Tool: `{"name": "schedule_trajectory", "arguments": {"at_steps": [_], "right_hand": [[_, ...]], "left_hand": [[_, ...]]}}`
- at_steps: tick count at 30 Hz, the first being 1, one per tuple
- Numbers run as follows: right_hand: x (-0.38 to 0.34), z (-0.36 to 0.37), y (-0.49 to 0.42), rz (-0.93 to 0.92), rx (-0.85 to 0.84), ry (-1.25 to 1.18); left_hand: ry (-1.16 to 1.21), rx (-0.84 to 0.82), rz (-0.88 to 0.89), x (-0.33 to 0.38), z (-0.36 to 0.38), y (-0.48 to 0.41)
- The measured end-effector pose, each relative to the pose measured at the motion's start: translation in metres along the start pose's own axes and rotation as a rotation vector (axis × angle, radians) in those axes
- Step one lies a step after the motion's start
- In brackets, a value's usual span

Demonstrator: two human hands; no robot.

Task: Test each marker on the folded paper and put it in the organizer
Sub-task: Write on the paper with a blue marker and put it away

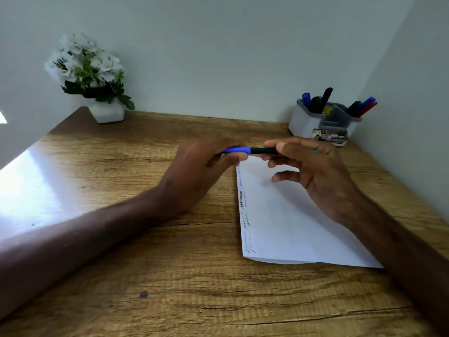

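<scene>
A marker [255, 150] with a blue cap and black barrel lies level above the table, held at both ends. My left hand [201, 171] grips the blue cap end. My right hand [313, 166] pinches the black barrel between thumb and fingers. Below them lies the folded white paper [291, 227], with several coloured scribbles along its left edge. The white and grey organizer [306, 122] stands at the back right and holds several markers, blue, black, green and red.
A white pot of white flowers [90, 76] stands at the back left corner of the wooden table [170, 276]. Walls close the table in behind and on the right. Bright glare lies on the table's left side.
</scene>
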State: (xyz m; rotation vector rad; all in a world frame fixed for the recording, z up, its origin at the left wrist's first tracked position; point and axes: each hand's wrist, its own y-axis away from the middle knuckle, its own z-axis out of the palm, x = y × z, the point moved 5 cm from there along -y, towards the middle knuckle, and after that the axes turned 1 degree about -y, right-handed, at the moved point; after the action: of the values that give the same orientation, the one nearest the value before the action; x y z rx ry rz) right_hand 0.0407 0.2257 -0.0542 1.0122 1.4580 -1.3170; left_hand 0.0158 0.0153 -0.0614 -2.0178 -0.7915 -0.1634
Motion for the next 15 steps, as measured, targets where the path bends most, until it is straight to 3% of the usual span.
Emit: {"name": "schedule_trajectory", "arguments": {"at_steps": [2,7,11,15], "right_hand": [[-0.004,-0.009,-0.001,-0.027,0.03,0.107],[-0.019,-0.004,0.003,-0.337,0.041,0.833],[-0.021,0.014,0.01,-0.507,0.021,0.947],[-0.025,0.0,0.007,-0.517,0.092,1.003]], "left_hand": [[0.041,0.043,-0.036,-0.001,-0.003,0.0],[0.293,0.092,-0.149,0.003,0.004,-0.003],[0.271,0.071,-0.114,0.016,0.017,-0.009],[0.297,0.083,-0.164,0.018,0.029,-0.013]]}}
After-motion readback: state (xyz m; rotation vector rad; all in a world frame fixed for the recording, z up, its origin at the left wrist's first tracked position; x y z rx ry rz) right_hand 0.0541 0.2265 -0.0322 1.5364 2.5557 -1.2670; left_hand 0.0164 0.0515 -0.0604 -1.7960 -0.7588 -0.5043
